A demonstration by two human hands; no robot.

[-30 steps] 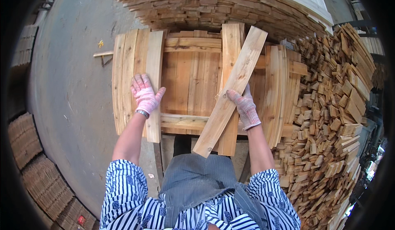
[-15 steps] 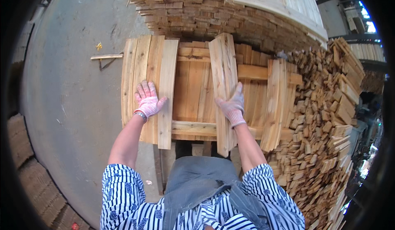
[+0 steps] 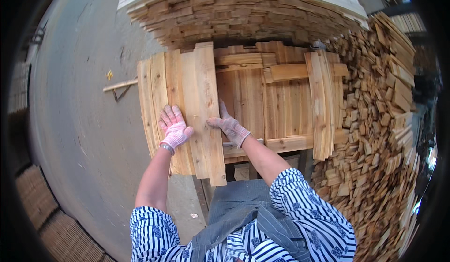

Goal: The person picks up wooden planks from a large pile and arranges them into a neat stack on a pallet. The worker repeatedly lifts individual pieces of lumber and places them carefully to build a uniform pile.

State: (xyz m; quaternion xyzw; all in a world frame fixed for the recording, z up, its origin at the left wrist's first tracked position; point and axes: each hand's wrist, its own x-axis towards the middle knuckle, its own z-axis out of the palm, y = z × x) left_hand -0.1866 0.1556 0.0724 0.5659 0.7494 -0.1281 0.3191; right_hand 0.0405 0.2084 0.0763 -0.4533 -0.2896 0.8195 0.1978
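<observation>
My left hand (image 3: 175, 127), in a pinkish knit glove, lies flat with fingers spread on the row of wooden boards (image 3: 157, 81) at the left of the bench. My right hand (image 3: 229, 126), in a greyish glove, grips the right edge of a long wooden board (image 3: 205, 70). Its thumb rests on the board's face and the other fingers run along the edge, partly hidden. This board lies against the others, its near end sticking out toward me. Right of it, cross slats (image 3: 290, 71) lie over a layer of upright planks (image 3: 286, 107).
Several narrow boards (image 3: 322, 102) lie at the right end. Beyond the bench rises a tall lumber stack (image 3: 243, 18). A big heap of wood offcuts (image 3: 365, 135) fills the right side. A stick (image 3: 120, 85) juts out at the left over the concrete floor (image 3: 89, 135).
My right hand has moved left with the board, from mid-bench to beside the left row. The planks beneath, at mid-bench, now show. My left hand stays flat on the boards.
</observation>
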